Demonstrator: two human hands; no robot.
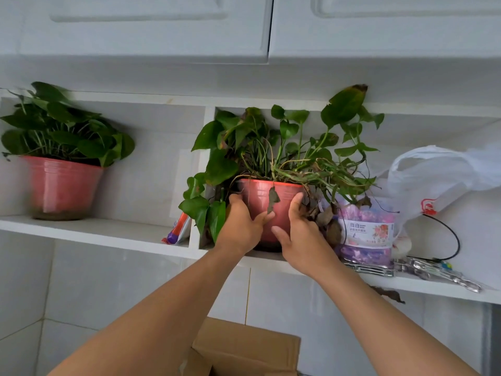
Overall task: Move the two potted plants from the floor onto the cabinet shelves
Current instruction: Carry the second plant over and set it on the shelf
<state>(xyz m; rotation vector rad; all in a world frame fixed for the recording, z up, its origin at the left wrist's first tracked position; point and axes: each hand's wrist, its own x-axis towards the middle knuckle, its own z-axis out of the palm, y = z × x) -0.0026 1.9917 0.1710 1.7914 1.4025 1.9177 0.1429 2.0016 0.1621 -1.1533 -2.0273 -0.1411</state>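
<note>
One potted plant [61, 183], in a red pot with full green leaves, stands in the left compartment of the white cabinet shelf [89, 230]. A second potted plant [264, 200], red pot with straggly stems and some brown leaves, sits at the front left of the right compartment. My left hand [242, 223] grips that pot's left side and my right hand [301, 229] its right side. Both palms press the pot wall, and its base rests on or just above the shelf board.
A purple-and-white packet [368, 232] stands right beside the held pot. A white plastic bag [439, 172], a black cable and metal clips [439, 270] lie further right. A small colourful packet [177, 229] leans by the divider. Closed cabinet doors [151, 25] hang above; a cardboard box [244, 348] is below.
</note>
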